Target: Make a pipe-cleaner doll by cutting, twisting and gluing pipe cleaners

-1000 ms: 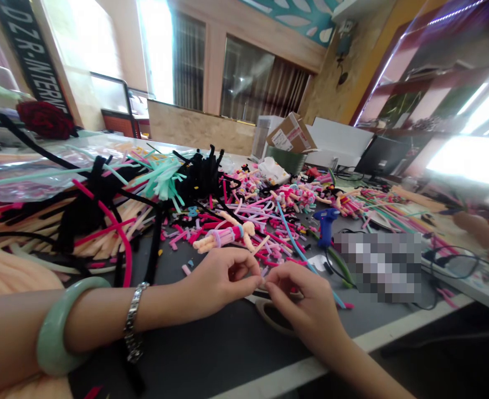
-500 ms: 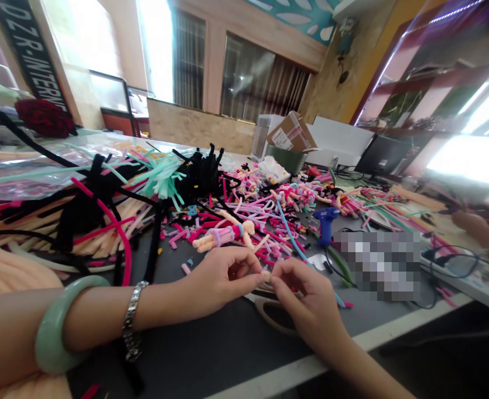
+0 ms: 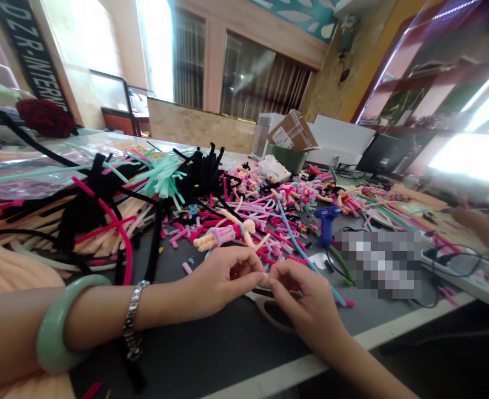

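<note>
My left hand (image 3: pixel 230 280) and my right hand (image 3: pixel 304 293) meet above the dark mat, thumb and forefinger of each pinched together. Between the fingertips is a small cream pipe cleaner piece (image 3: pixel 266 280), mostly hidden by them. Just behind my left hand lies a pipe cleaner doll (image 3: pixel 227 235) with a cream head and limbs and a pink body. Partly covered by my right hand is a pair of scissors (image 3: pixel 271 311), its beige handles under my wrist side. A blue glue gun (image 3: pixel 326 223) stands beyond my right hand.
Pink and lilac pipe cleaner scraps (image 3: pixel 264 216) cover the table's middle. Bundles of black (image 3: pixel 202 177) and mint pipe cleaners (image 3: pixel 163 174) lie at left. A power strip (image 3: pixel 464 277) with cables is at right, near another person's arm (image 3: pixel 480 230). A cardboard box (image 3: pixel 293 132) is behind.
My fingertips have come slightly closer together, covering more of the cream piece. My right hand has shifted a little to the left; the rest looks much the same.
</note>
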The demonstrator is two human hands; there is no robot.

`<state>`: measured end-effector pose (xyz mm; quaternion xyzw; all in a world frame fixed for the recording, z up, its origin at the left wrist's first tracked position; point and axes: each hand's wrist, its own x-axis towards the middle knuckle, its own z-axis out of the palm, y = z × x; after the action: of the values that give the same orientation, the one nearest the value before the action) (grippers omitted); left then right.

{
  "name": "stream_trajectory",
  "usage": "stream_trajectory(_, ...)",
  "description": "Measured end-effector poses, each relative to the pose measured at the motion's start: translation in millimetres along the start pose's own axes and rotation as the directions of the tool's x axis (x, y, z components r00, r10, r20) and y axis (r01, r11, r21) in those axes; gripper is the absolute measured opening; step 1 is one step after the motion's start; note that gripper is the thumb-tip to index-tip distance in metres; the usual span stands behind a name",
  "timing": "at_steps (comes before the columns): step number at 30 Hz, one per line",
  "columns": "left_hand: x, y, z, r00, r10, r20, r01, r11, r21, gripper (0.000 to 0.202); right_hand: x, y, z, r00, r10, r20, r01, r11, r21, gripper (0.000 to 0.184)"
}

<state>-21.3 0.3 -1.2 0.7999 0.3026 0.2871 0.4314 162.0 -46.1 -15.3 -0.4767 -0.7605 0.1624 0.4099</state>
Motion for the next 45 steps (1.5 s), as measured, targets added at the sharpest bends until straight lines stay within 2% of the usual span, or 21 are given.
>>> stream_trajectory(12,0.6,1.2,-1.2,1.0,-0.003,0.027,0.002,1.0,0.013,0.024,-2.3,-1.5,-0.2,1.0,-0.03,0.006,0.03,0.997,-0.067,0.014)
stream_trajectory(28,-1.3,-0.4,-0.9,0.999,0.04,0.023,-0.042,0.996,0.074,0.019,-2.7,0.5,-0.7,0.998,-0.061,-0.008,0.06,0.996,-0.067,0.011)
stream_trajectory(35,-1.3,-2.3,-0.4,0.995,0.101,0.016,-0.102,0.984,0.149,0.016,-2.2,2.2,0.3,0.998,-0.06,0.009,0.061,0.995,-0.075,0.011)
stream_trajectory(45,-1.4,-3.2,-0.7,0.993,0.118,0.027,-0.121,0.972,0.201,0.014,-1.6,4.3,1.2,0.988,-0.154,0.02,0.155,0.983,-0.099,0.01)
